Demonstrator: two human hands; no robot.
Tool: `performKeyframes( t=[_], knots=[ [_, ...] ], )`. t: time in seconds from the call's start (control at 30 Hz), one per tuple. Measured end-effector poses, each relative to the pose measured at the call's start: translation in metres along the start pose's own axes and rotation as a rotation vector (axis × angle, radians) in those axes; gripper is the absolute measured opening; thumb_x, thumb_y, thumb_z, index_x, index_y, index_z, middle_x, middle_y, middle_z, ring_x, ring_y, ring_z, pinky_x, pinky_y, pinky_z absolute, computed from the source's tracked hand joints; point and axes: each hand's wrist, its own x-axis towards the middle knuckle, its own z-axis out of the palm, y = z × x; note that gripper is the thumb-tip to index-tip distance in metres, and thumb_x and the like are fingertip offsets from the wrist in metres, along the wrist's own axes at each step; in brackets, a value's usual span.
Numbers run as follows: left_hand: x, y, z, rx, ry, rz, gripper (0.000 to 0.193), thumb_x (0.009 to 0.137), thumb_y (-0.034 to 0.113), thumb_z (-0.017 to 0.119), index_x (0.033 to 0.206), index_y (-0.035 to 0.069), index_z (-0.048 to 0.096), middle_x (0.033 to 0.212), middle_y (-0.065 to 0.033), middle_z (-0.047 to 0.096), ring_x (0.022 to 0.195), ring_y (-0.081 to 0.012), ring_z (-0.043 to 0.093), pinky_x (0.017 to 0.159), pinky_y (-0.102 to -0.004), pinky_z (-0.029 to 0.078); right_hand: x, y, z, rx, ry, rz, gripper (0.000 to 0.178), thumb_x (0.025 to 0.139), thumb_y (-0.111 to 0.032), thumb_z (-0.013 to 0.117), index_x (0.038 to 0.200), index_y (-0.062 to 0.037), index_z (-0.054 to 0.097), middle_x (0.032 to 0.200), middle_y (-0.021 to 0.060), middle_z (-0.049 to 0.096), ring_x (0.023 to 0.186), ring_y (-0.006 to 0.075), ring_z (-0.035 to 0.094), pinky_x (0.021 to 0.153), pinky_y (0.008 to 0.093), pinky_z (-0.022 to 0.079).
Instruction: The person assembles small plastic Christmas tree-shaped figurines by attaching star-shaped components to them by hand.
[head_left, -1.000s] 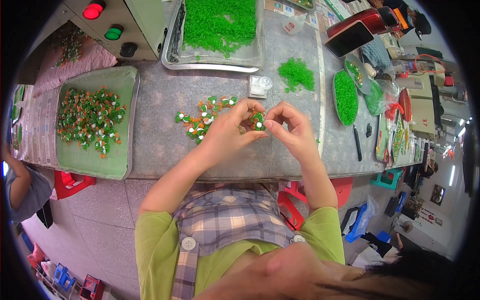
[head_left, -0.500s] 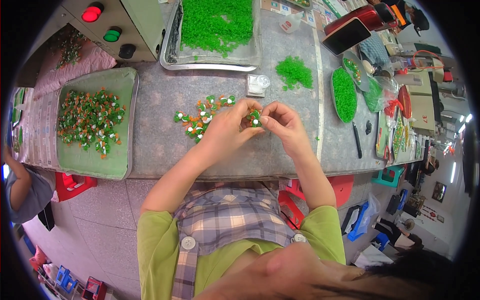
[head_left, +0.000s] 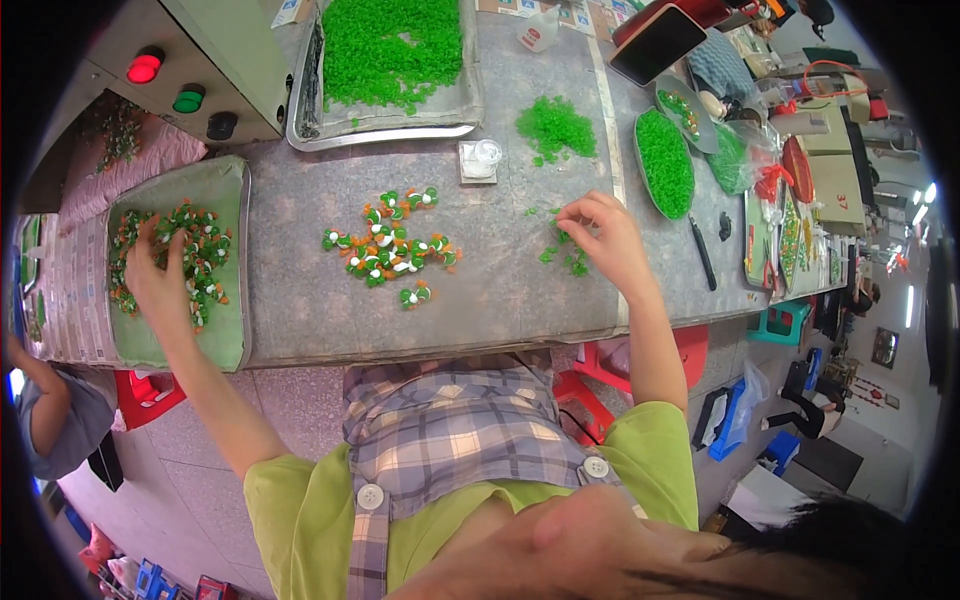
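My left hand point(head_left: 160, 285) reaches into a green-lined tray point(head_left: 235, 320) at the left. Its fingers are spread over a heap of small green, white and orange figures point(head_left: 205, 240), and whatever lies under the fingertips is partly hidden. Over the right part of the table, my right hand point(head_left: 608, 238) has thumb and fingertips pinched together. Small loose green pieces point(head_left: 575, 265) lie just below the fingertips; anything in the pinch is too small to make out. Between my hands a cluster of similar figures point(head_left: 390, 245) rests on the grey tabletop, with a single figure point(head_left: 415, 295) at its near edge.
A metal tray point(head_left: 390, 138) of green beads stands at the back. Right of it are a small clear-and-white container point(head_left: 480, 160), a green bead pile point(head_left: 555, 128), an oval dish point(head_left: 664, 165) and a black pen point(head_left: 703, 255). A control box point(head_left: 225, 60) borders the far left.
My hands have parted from the small figure they held together. The left went left into the green-lined tray, the right moved rightward. A single figure now lies by the cluster's near edge.
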Motion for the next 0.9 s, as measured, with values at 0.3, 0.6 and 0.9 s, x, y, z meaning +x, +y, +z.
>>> performKeyframes(
  t=[0.3, 0.6, 0.9],
  knots=[
    [0.007, 0.062, 0.004, -0.052, 0.159, 0.184, 0.033, 0.076, 0.024, 0.062, 0.105, 0.01, 0.058, 0.105, -0.0112, 0.056, 0.1, -0.0268, 0.049, 0.088, -0.0359, 0.035, 0.021, -0.002, 0.025, -0.246, 0.032, -0.212, 0.009, 0.067, -0.01, 0.063, 0.075, -0.0064, 0.059, 0.078, 0.0065, 0.052, 0.083, 0.0252, 0.049, 0.072, 0.0352, 0.04],
    [-0.051, 0.204, 0.019, -0.577, -0.456, 0.649, 0.02, 0.07, 0.014, 0.064, 0.089, 0.007, 0.061, 0.085, -0.0063, 0.055, 0.087, -0.0235, 0.05, 0.077, -0.0339, 0.039, 0.007, -0.024, 0.014, -0.002, 0.079, -0.063, 0.007, 0.072, -0.005, 0.061, 0.078, -0.003, 0.058, 0.071, 0.0056, 0.059, 0.066, 0.0169, 0.057, 0.061, 0.0271, 0.043],
    [-0.053, 0.209, 0.03, -0.56, -0.616, 0.644, 0.022, 0.068, 0.013, 0.064, 0.088, 0.008, 0.056, 0.083, -0.0057, 0.056, 0.088, -0.0239, 0.048, 0.08, -0.0351, 0.036, 0.004, -0.03, 0.018, 0.903, -0.053, 0.202, 0.012, 0.08, -0.01, 0.06, 0.085, 0.0007, 0.06, 0.077, 0.0033, 0.061, 0.071, 0.0093, 0.056, 0.066, 0.0218, 0.043]
  ],
)
